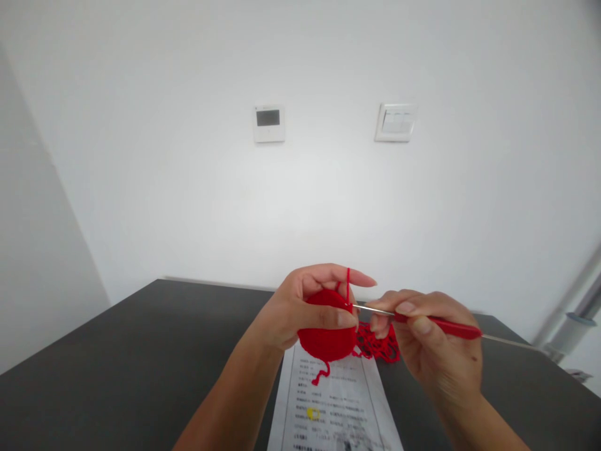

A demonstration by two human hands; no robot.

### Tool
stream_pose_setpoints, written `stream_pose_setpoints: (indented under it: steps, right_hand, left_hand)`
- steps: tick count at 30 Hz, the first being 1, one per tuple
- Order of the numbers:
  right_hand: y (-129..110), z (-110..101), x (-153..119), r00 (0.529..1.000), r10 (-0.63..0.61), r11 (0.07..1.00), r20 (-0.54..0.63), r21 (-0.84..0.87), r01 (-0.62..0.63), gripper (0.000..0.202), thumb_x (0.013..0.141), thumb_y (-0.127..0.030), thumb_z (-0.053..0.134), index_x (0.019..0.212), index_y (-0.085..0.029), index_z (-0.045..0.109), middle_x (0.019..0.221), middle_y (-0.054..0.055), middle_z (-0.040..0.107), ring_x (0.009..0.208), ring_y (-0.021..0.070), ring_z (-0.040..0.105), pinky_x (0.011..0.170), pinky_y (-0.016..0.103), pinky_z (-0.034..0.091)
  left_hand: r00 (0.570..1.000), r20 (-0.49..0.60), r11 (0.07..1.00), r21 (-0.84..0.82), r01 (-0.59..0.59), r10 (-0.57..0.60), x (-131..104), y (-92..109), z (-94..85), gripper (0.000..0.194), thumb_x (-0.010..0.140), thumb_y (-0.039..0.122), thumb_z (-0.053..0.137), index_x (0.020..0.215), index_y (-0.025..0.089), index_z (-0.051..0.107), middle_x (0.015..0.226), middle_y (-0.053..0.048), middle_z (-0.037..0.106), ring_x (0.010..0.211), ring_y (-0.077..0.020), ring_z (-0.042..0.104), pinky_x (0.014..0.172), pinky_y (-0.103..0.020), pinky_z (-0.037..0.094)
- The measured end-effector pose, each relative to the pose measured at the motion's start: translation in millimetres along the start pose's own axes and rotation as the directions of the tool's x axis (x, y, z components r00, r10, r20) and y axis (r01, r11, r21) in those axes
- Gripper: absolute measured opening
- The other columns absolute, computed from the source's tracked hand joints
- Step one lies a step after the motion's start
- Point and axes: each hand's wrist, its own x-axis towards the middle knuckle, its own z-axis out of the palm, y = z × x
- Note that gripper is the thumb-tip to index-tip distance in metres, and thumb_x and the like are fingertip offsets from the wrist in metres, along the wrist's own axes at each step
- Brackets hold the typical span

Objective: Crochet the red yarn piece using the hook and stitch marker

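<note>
My left hand (312,297) pinches a round red crochet piece (327,344) between thumb and fingers. Over its raised index finger runs a taut strand of red yarn (348,285). A short yarn tail (322,374) dangles from the bottom of the piece. In my right hand (436,338) is a crochet hook (455,328) with a red handle, held between thumb and index finger. The hook's metal shaft points left, its tip at the right edge of the piece; whether it sits inside a stitch is too small to tell.
A printed paper sheet (338,407) lies on the dark table (117,369), with a small yellow item or mark (313,413) on it. Loose red yarn (379,344) is heaped behind my hands. A white wall with a thermostat panel (269,124) and a switch (395,123) stands behind the table.
</note>
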Motion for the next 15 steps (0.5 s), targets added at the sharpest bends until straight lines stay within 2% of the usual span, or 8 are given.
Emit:
stream_pose_setpoints:
  steps: [5, 8, 10, 12, 15]
  right_hand:
    - [-1, 3, 4, 0.999, 0.036, 0.998, -0.018, 0.042, -0.035, 0.007, 0.089, -0.027, 0.078, 0.093, -0.024, 0.083, 0.090, 0.005, 0.085, 0.062, 0.0144, 0.076, 0.060, 0.024, 0.064]
    - [-1, -3, 3, 0.999, 0.016, 1.000, 0.029, -0.004, -0.016, 0.009, 0.091, -0.027, 0.076, 0.095, -0.025, 0.083, 0.090, 0.006, 0.084, 0.064, 0.0162, 0.076, 0.061, 0.028, 0.065]
    - [-6, -12, 3, 0.994, -0.026, 0.995, 0.107, -0.092, 0.036, 0.012, 0.093, -0.025, 0.073, 0.100, -0.026, 0.083, 0.092, 0.007, 0.084, 0.072, 0.0189, 0.078, 0.064, 0.031, 0.066]
    - [-15, -20, 5, 0.969, -0.077, 0.965, 0.234, -0.229, 0.131, 0.018, 0.094, -0.022, 0.070, 0.107, -0.027, 0.082, 0.096, 0.008, 0.084, 0.083, 0.0232, 0.079, 0.069, 0.035, 0.066]
    - [-30, -30, 9, 0.925, -0.086, 0.916, 0.370, -0.335, 0.219, 0.024, 0.094, -0.018, 0.068, 0.111, -0.026, 0.082, 0.101, 0.010, 0.084, 0.083, 0.0251, 0.079, 0.068, 0.036, 0.066]
  left_hand:
    - [0.999, 0.041, 0.994, -0.107, 0.024, -0.020, 5, -2, -1.9, 0.038, 0.064, 0.021, 0.091, 0.100, 0.017, 0.081, 0.064, 0.001, 0.065, 0.055, -0.0088, 0.055, 0.059, -0.022, 0.043]
    - [0.996, 0.080, 0.978, -0.201, 0.050, -0.035, 8, -5, 0.2, 0.037, 0.062, 0.020, 0.088, 0.097, 0.015, 0.080, 0.061, 0.001, 0.064, 0.055, -0.0107, 0.056, 0.064, -0.026, 0.045]
    - [0.993, 0.112, 0.960, -0.271, 0.066, -0.037, 11, -6, 2.8, 0.036, 0.060, 0.019, 0.086, 0.095, 0.014, 0.081, 0.059, 0.001, 0.063, 0.055, -0.0115, 0.056, 0.066, -0.028, 0.045]
    - [0.991, 0.127, 0.949, -0.305, 0.076, -0.039, 13, -8, 5.9, 0.036, 0.059, 0.019, 0.084, 0.094, 0.013, 0.081, 0.057, 0.000, 0.062, 0.054, -0.0121, 0.056, 0.065, -0.028, 0.044]
    - [0.990, 0.128, 0.949, -0.304, 0.090, -0.053, 15, -10, 9.2, 0.036, 0.057, 0.020, 0.084, 0.092, 0.012, 0.080, 0.055, 0.000, 0.062, 0.052, -0.0128, 0.055, 0.066, -0.029, 0.045]
